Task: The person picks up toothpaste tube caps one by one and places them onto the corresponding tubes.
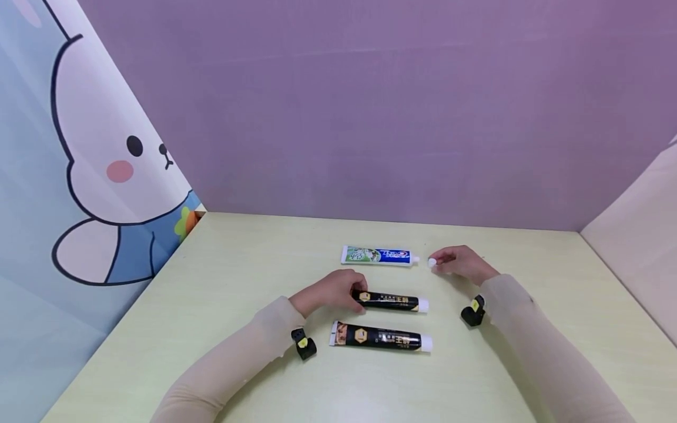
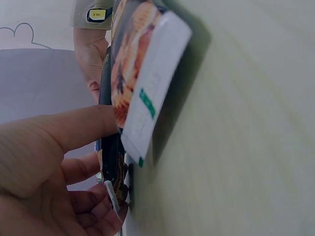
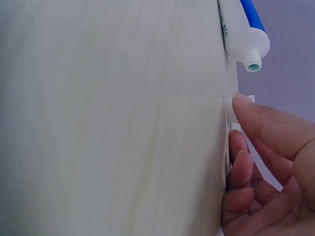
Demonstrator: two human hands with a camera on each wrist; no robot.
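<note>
Three toothpaste tubes lie in a rough column on the table. The farthest, a blue, green and white toothpaste tube (image 1: 376,256), has its nozzle (image 3: 253,65) bare and pointing right. Just right of that nozzle, my right hand (image 1: 462,262) pinches a small white cap (image 1: 432,262) between thumb and fingertips, low at the tabletop. My left hand (image 1: 338,289) grips the crimped left end of the middle black toothpaste tube (image 1: 391,301), whose white cap is on. Nearest me lies another black toothpaste tube (image 1: 383,338), also capped; its white crimped end (image 2: 156,83) looms close in the left wrist view.
The pale wooden table (image 1: 264,376) runs back to a purple backdrop (image 1: 370,117). A cloth with a cartoon rabbit (image 1: 116,153) hangs at the left, and a pale cloth (image 1: 640,235) at the right. Each wrist bears a small black camera.
</note>
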